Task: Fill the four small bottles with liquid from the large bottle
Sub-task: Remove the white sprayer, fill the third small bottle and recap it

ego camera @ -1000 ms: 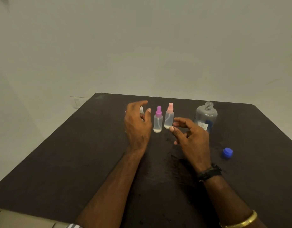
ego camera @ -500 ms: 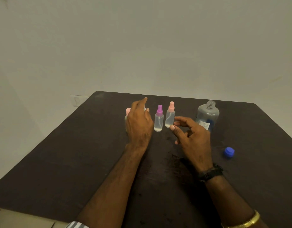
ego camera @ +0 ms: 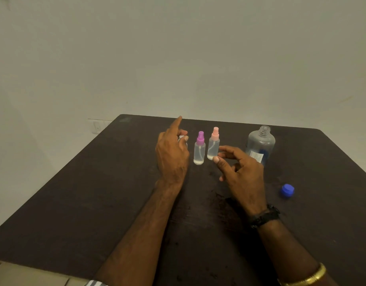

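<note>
Large bottle upright, table far right, open neck up. Purple-capped bottle and pink-capped bottle upright, nozzles up, mid-table. Right hand beside the pink-capped bottle, fingers loosely curled, empty. Left hand: index straight; cannot tell whether it holds anything.

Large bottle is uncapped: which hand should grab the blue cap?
Right. The right hand hangs beside the large bottle, blue cap on its side; the left hand sits beyond the purple-capped spray bottle.
</note>
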The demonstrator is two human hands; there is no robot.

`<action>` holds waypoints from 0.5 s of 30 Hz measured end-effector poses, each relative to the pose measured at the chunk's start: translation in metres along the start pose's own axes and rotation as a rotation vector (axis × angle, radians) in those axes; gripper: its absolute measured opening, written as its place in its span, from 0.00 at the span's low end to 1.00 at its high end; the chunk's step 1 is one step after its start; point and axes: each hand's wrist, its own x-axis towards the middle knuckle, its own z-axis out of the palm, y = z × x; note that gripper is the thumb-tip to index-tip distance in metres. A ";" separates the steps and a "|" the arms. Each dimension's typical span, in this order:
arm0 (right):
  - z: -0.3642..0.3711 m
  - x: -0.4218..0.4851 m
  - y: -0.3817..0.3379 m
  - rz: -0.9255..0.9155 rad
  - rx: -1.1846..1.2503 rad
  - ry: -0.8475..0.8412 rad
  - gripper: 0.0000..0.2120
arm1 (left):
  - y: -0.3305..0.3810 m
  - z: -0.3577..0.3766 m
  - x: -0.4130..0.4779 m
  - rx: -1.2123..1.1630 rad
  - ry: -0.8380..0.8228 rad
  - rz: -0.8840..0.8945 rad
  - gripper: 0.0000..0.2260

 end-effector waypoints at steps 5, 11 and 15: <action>0.000 0.001 0.000 0.003 -0.007 0.000 0.18 | 0.007 -0.006 -0.002 -0.090 0.030 0.061 0.25; -0.001 0.000 -0.002 -0.012 0.007 0.014 0.18 | 0.012 -0.007 -0.006 -0.244 -0.043 0.094 0.25; -0.001 0.001 -0.001 -0.006 -0.016 -0.015 0.20 | 0.022 -0.003 -0.015 -0.354 -0.132 0.106 0.23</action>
